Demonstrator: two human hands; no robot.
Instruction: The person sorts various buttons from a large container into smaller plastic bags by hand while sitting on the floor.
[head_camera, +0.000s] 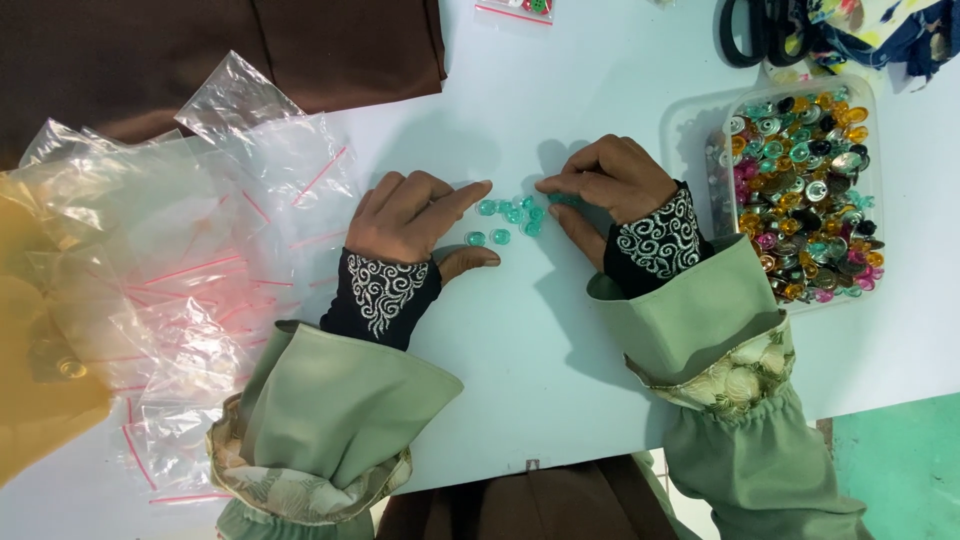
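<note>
Several small teal buttons (508, 218) lie in a loose cluster on the white table (540, 330) between my hands. My left hand (410, 215) rests palm down just left of them, its index finger stretched toward the cluster and its thumb below it. My right hand (608, 180) sits to the right with fingers curled, its fingertips touching the rightmost teal buttons. Both wrists wear black cuffs with white swirls under green sleeves. Neither hand has lifted anything.
A clear plastic box (800, 190) full of mixed coloured buttons stands at the right. A heap of small clear zip bags (210, 260) with red seals covers the left. Brown cloth (220, 50) lies at the back left, black scissors (760, 30) at the back right.
</note>
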